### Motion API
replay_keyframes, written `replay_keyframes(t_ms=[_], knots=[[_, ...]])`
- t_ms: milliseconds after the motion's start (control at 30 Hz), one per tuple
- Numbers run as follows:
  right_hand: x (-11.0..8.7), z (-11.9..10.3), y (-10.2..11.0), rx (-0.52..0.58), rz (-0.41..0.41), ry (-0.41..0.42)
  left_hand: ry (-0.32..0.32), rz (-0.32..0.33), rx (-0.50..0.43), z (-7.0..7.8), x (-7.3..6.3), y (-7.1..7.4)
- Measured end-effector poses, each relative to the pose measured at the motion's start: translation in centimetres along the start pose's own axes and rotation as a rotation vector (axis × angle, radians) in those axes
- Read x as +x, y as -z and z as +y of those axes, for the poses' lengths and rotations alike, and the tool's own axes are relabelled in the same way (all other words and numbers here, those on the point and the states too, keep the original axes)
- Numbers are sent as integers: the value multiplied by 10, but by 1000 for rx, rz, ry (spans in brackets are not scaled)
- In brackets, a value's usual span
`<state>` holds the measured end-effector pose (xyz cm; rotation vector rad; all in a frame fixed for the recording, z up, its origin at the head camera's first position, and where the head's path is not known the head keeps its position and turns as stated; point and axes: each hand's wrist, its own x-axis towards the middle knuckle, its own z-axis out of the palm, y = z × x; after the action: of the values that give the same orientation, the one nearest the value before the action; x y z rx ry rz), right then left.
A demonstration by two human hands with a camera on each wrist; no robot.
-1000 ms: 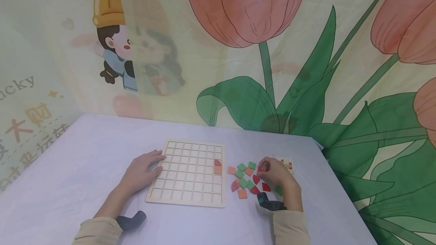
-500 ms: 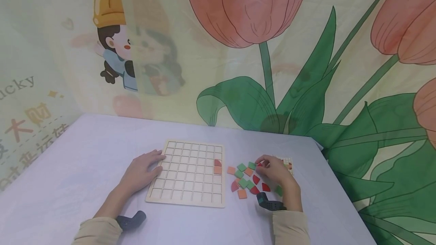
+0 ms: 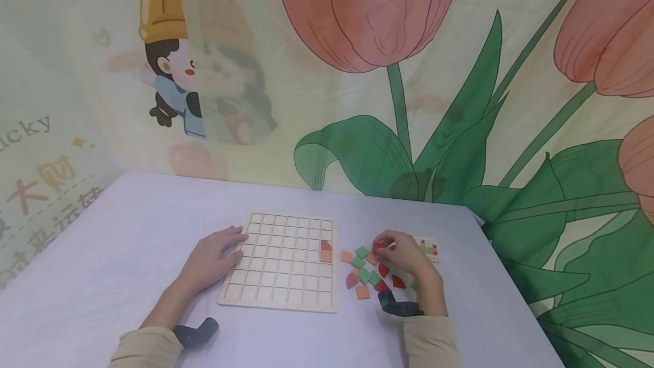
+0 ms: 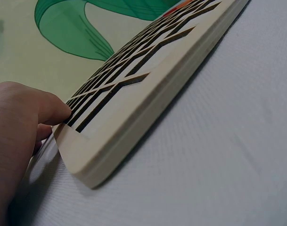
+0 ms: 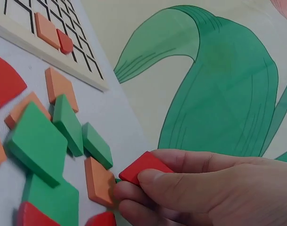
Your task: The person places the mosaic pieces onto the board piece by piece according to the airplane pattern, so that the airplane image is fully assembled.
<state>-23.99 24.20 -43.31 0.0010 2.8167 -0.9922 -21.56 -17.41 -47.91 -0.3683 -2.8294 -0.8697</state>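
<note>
My right hand (image 3: 409,251) pinches a red tile (image 5: 142,165) between thumb and fingers, above the loose pieces; its full outline is partly covered by the thumb. My left hand (image 3: 213,257) rests at the left edge of a pale wooden grid board (image 3: 276,302), fingertips and thumb touching the rim. The left wrist view shows the thumb (image 4: 53,107) on the board's corner area. In the board's right column sit a red quarter-round tile (image 3: 326,245) and an orange square tile (image 3: 326,256), one directly below the other.
Loose green tiles (image 5: 37,141), orange tiles (image 5: 61,89) and red quarter-round tiles (image 5: 4,82) lie scattered right of the board, some overlapping. A small patterned card (image 3: 432,247) lies behind my right hand. A printed curtain (image 3: 352,146) hangs behind the white table (image 3: 168,203).
My right hand has shifted left from beside the card, carrying the red tile over the loose tiles, and more of the card shows. My left hand stays on the board.
</note>
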Motion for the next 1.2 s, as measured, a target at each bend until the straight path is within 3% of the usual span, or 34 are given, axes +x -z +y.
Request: replay_keyframes(t_ms=[333, 1200], knots=[[-4, -14, -6, -3, -43, -29, -11, 12, -8, 0, -1, -1], [0, -38, -24, -21, -141, 144, -7, 11, -1, -1, 0, -1]])
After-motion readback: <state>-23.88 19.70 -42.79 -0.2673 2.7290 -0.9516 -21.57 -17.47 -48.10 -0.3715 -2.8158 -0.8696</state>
